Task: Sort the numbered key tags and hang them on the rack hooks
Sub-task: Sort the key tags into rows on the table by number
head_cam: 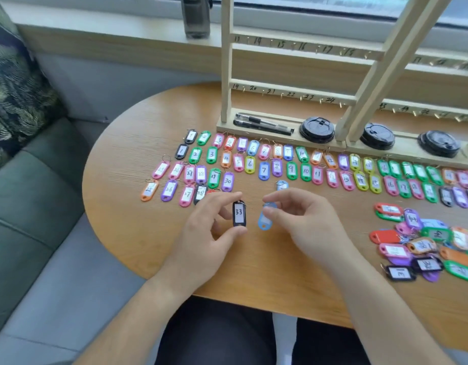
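Left hand (209, 227): centre of the frame, thumb and fingers pinching a black tag (239, 213) marked 33, held upright
Right hand (301, 219): just right of it, fingertips pinching the top of a blue tag (265, 218), number unreadable
Sorted tags (264, 169): coloured rows across the middle of the frame, lying on the counter (138, 143)
Loose tags (422, 243): heap at the right edge
Rack (293, 94): upper right, standing on the counter, numbered hooks along its bars

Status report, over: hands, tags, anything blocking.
Left hand holds black tag 33; right hand pinches light blue tag, number unreadable. Visible rack hooks bare; unsorted pile at right. Pens, lids on rack base, clear of hooks.
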